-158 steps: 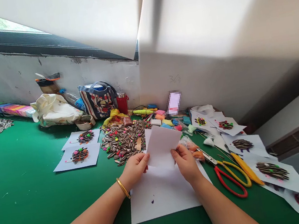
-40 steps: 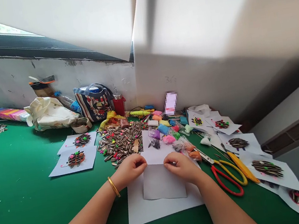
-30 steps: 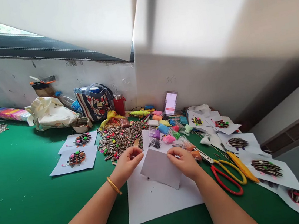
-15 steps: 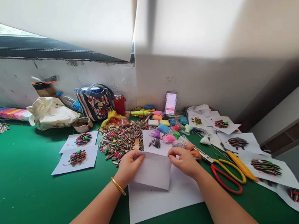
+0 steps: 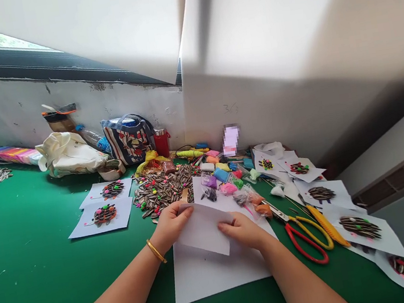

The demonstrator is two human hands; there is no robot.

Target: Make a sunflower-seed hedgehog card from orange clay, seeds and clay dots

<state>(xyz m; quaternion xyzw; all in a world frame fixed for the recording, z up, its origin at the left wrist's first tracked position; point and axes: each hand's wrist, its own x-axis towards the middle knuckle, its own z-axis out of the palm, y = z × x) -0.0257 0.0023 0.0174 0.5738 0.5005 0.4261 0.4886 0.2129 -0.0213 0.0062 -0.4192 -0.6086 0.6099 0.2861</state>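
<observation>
A small sheet of white paper (image 5: 204, 232) is held tilted above the table between my two hands. My left hand (image 5: 169, 225) pinches its upper left edge, thumb on top. At the right edge, my right hand (image 5: 242, 229) grips it with the thumb on the near face and the fingers behind. Beneath it lies a larger white sheet (image 5: 205, 277) on the green table. Just beyond are a pile of striped sunflower seeds (image 5: 165, 185) with coloured bits in it, and small bags of coloured clay (image 5: 227, 188).
Scissors with red and yellow handles (image 5: 306, 242) and a yellow utility knife (image 5: 327, 224) lie at the right. Cards with seed pictures (image 5: 365, 228) line the right edge; two more cards (image 5: 102, 222) sit left. Bags (image 5: 130, 139) and a red bottle (image 5: 161, 142) stand along the wall.
My right hand has slid from the paper's upper right corner down its right edge, its thumb now flat on the sheet. My left hand has shifted slightly left, still holding the paper.
</observation>
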